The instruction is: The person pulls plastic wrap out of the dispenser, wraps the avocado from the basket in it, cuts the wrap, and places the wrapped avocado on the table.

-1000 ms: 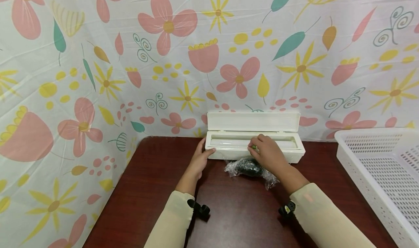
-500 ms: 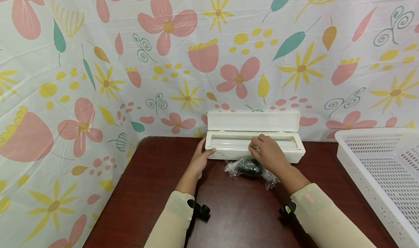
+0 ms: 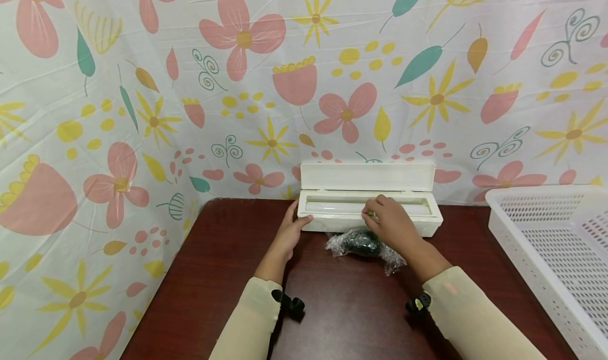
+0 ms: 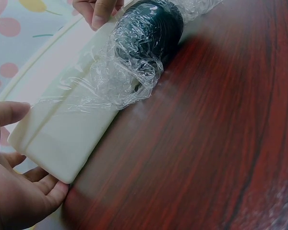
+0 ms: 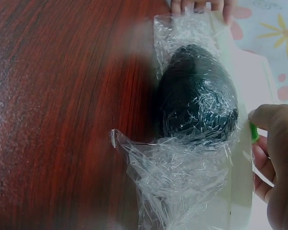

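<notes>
A white cling film dispenser (image 3: 332, 224) stands at the back of the table, lid (image 3: 368, 177) raised, a film roll (image 3: 334, 207) inside. My left hand (image 3: 288, 235) grips its left end, thumb on top and fingers around the side. My right hand (image 3: 391, 224) pinches a small green slider (image 5: 254, 132) on the front top edge, right of the middle. Against the front wall lies a dark green, egg-shaped object (image 5: 194, 96) wrapped in crumpled cling film (image 4: 129, 88). Film stretches from it over the dispenser's front, as the left wrist view shows.
A white perforated plastic basket (image 3: 515, 233) stands on the right side of the reddish-brown table (image 3: 332, 312). Behind the dispenser hangs a flower-patterned cloth (image 3: 266, 101), which also covers the left side.
My right hand has shifted very slightly to the right along the dispenser's edge with the green slider. The left hand and the wrapped object stay where they were.
</notes>
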### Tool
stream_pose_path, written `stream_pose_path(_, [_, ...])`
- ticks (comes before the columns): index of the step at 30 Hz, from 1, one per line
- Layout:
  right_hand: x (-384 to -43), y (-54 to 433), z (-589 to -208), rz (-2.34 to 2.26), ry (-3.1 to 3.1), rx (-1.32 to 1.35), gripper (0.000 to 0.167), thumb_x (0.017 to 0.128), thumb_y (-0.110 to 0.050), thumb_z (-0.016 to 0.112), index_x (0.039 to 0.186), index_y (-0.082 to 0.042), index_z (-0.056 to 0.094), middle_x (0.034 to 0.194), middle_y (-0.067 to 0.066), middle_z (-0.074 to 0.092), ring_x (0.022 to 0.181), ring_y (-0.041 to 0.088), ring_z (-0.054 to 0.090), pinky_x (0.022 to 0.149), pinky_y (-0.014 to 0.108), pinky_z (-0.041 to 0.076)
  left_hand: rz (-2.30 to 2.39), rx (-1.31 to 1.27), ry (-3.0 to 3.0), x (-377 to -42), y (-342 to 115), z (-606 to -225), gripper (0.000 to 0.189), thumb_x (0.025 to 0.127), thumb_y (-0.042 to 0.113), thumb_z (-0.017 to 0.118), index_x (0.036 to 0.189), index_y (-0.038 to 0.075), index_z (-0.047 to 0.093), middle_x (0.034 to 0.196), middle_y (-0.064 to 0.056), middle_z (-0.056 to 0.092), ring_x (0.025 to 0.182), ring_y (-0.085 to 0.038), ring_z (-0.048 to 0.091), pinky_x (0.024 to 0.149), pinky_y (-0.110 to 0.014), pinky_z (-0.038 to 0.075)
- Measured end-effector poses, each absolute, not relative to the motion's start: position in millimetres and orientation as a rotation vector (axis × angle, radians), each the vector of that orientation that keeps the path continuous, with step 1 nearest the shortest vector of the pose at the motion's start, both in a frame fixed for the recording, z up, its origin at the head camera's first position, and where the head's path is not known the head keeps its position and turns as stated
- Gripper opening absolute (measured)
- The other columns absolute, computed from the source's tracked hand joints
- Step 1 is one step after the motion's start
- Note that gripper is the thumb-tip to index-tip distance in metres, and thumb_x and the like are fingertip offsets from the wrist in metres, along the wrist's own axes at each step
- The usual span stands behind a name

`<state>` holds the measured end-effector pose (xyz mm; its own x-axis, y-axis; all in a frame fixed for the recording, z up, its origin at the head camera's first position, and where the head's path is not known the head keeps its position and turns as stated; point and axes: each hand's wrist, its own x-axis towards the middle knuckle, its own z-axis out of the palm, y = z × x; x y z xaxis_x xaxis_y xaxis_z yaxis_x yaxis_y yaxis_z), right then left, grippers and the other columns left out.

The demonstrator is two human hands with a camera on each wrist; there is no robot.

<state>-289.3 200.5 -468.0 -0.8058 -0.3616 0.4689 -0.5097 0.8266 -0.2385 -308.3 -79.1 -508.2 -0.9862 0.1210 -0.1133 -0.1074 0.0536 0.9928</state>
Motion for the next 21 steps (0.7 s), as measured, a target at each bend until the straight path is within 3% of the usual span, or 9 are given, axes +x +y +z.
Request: stream_pose_path(21, [-287.6, 202.9, -467.3, 0.485, -2.606, 0.637, 0.010, 0.098, -0.018, 0.066, 0.101, -0.010, 0.068, 0.093, 0.009, 0.062, 0.083, 0.027, 0.056, 0.074, 0.043, 0.046, 2.044, 0.002, 2.159, -308.0, -79.1, -508.1, 0.076, 0.096, 0.041, 0.066, 0.159, 0.037, 0.025, 0.169, -0.002, 0.018, 0.156, -0.036, 0.017, 0.122, -0.066, 0.015])
